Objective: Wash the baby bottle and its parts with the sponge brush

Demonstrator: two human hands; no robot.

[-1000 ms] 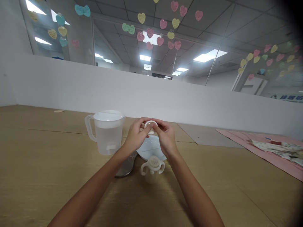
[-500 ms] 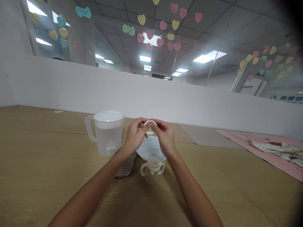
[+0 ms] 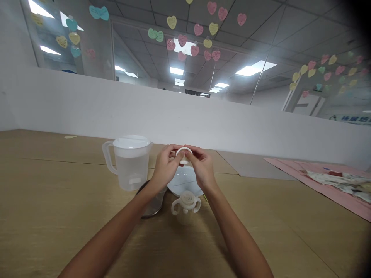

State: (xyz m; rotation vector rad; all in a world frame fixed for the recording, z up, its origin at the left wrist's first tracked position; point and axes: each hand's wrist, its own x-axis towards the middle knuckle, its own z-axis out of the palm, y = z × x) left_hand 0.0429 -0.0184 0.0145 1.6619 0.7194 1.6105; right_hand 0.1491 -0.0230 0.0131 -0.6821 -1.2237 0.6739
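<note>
Both hands hold a small white ring-shaped cap [image 3: 184,148] above a pale plate. My left hand [image 3: 165,165] grips its left side, thumb pressed toward the middle. From the other side my right hand [image 3: 203,166] pinches it in the same way. Fingertips hide part of the cap. Below them lies the white plate [image 3: 185,181]. Nearer to me stands a whitish baby bottle [image 3: 186,206] with two side handles. Partly behind my left forearm is a clear container with a dark rim [image 3: 155,208].
A translucent lidded pitcher [image 3: 131,166] with liquid stands left of my hands. On the right, a pink sheet [image 3: 281,168] carries crumpled cloth [image 3: 327,181] and a pen. A white wall [image 3: 179,119] rises behind the table, with glass above it bearing heart-shaped notes.
Both hands stay in nearly the same place, with the cap tilted slightly differently between the thumbs. The whole view has shifted a little.
</note>
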